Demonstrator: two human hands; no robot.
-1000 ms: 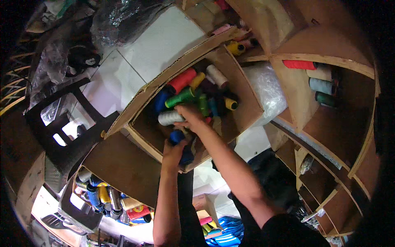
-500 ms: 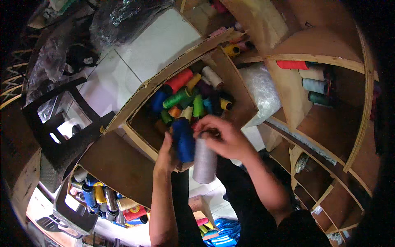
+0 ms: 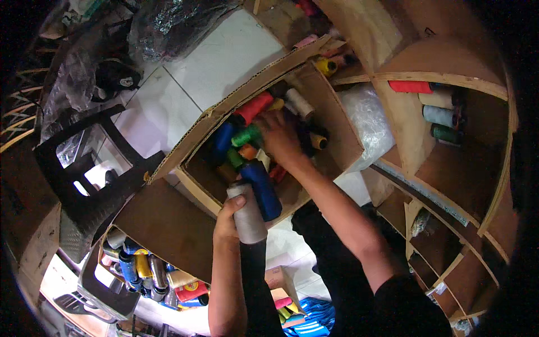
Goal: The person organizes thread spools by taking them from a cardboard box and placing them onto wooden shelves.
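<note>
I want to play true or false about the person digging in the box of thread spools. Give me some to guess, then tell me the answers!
1. The left hand holds a grey spool and a blue spool together. True.
2. The right hand is up on the wooden shelf. False: it reaches down into the cardboard box among the spools.
3. The cardboard box holds spools of many colours. True.
4. The wooden shelf holds nothing. False: a few spools lie on it, one of them a red spool.
5. A black plastic stool stands left of the box. True.
</note>
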